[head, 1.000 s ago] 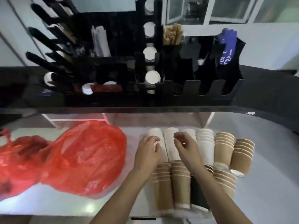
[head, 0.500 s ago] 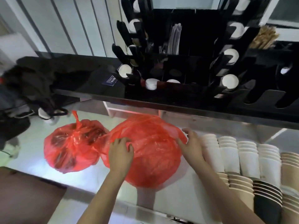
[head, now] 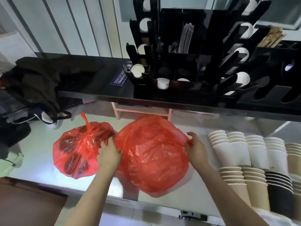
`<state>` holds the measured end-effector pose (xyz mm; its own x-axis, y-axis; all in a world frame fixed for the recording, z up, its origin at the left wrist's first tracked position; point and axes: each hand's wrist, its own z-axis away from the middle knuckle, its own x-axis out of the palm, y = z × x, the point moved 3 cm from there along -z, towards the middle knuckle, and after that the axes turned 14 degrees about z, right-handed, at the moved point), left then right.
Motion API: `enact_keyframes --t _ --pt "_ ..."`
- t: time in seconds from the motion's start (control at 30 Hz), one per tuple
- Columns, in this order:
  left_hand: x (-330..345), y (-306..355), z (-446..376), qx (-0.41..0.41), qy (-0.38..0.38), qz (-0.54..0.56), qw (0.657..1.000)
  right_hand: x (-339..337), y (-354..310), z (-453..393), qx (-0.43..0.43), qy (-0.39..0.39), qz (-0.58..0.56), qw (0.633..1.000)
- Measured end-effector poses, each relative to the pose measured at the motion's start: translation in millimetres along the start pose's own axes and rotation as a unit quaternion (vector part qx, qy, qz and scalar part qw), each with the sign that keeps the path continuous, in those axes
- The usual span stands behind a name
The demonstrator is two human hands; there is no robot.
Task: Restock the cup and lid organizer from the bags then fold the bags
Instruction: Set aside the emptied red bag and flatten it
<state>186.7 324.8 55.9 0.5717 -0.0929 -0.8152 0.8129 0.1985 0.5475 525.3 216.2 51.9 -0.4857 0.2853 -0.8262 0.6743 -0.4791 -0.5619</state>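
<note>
Mid-counter, my left hand (head: 108, 154) and right hand (head: 196, 148) pinch opposite edges of the crumpled, loose red plastic bag (head: 152, 154), fingers curled, apparently gripping film. It should handle light, limp, slippery; hold the edges.

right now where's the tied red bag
In the head view the tied red bag lies on the white counter, left of the bigger red bag, with the left hand between them.

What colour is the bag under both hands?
Translucent red bag, seen in the head view.
</note>
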Motion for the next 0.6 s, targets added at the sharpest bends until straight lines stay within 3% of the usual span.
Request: enact_keyframes --t 0.17,0.37,0.47,0.6 --pt "11.5 -6.2 -0.7 -0.015 -0.093 -0.009 0.995 -6.0 1.7 13.1 0.016 0.016 -0.023 0.999" --pt "-7.1 64.0 29.3 0.094 -0.051 0.007 0.994 -59.0 8.5 29.2 0.045 0.073 -0.114 0.99" --pt "-19.3 112.2 55.1 0.171 -0.028 0.079 0.982 -97.6 25.6 43.0 0.086 0.124 -0.22 0.964" --pt "-19.1 169.8 102.7 0.283 -0.02 0.154 0.946 -141.6 49.0 71.1 0.138 0.134 -0.379 0.905"
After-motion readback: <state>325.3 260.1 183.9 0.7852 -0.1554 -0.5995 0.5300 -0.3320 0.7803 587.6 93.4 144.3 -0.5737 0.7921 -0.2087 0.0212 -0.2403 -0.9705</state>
